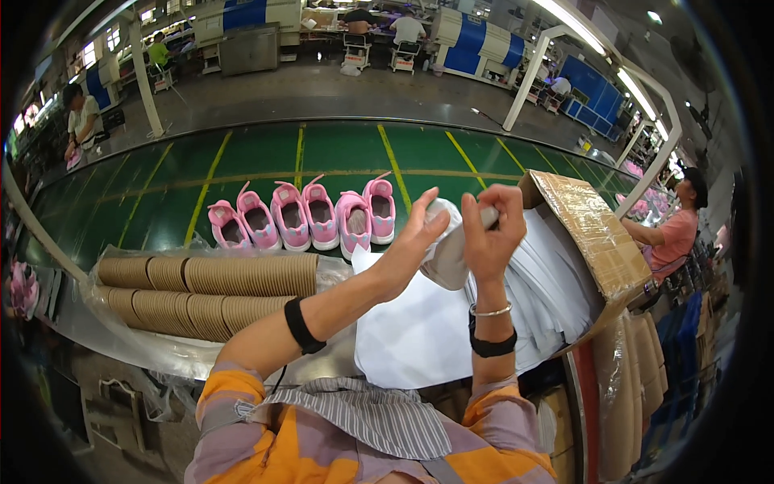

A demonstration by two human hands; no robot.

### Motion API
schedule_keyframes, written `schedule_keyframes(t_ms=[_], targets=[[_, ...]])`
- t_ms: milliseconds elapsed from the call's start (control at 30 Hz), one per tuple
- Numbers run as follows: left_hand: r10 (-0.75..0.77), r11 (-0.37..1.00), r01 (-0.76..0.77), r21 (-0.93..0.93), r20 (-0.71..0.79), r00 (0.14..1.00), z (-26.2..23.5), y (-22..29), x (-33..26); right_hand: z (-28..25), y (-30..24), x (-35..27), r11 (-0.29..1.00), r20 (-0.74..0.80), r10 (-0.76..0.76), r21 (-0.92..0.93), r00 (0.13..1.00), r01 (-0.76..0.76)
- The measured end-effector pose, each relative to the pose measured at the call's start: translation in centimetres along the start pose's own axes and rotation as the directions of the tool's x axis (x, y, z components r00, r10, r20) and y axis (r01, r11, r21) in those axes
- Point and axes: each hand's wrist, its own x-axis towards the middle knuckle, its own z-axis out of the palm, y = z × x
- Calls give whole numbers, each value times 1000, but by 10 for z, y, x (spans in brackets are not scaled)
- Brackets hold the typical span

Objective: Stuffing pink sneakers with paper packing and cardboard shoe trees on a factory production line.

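Observation:
A crumpled wad of whitish-grey paper (446, 264) is between my two hands, above the white sheets. My left hand (413, 244) presses against its left side, fingers fairly straight and thumb over the paper. Around its right side curl the fingers of my right hand (493, 238). Beneath them lies a spread of white paper sheets (411, 335). Just beyond, several pink sneakers (290, 216) stand in a row on the green conveyor belt (266, 153), toes toward me. Greyish paper (357, 221) shows inside the opening of one sneaker.
Left of my arms, stacks of brown ribbed cardboard pieces (250, 275) lie in clear plastic. An open cardboard box (592, 234) with more white sheets stands at the right. Co-workers sit to the right (676, 230) and stand at far left (83, 125). White posts (145, 81) rise beside the belt.

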Motion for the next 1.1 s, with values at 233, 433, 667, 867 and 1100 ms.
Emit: schedule_keyframes(t_ms=[233,433,667,867,1100], targets=[[170,938,-178,297,51,984,-54,8,42,41,43,8,963,193,107,223,975,-149],[61,957,-83,277,86,994,-90,25,91,59,59,-9,974,302,221,-26,927,-223],[-232,525,151,838,-30,972,-177,-15,182,49,146,-37,833,402,503,-463,765,-304],[-280,187,123,975,-67,958,-196,-121,234,66,171,-41,717,541,676,-640,500,-278],[-193,206,26,978,15,981,-191,-153,248,109,216,-33,658,606,699,-753,379,-8]])
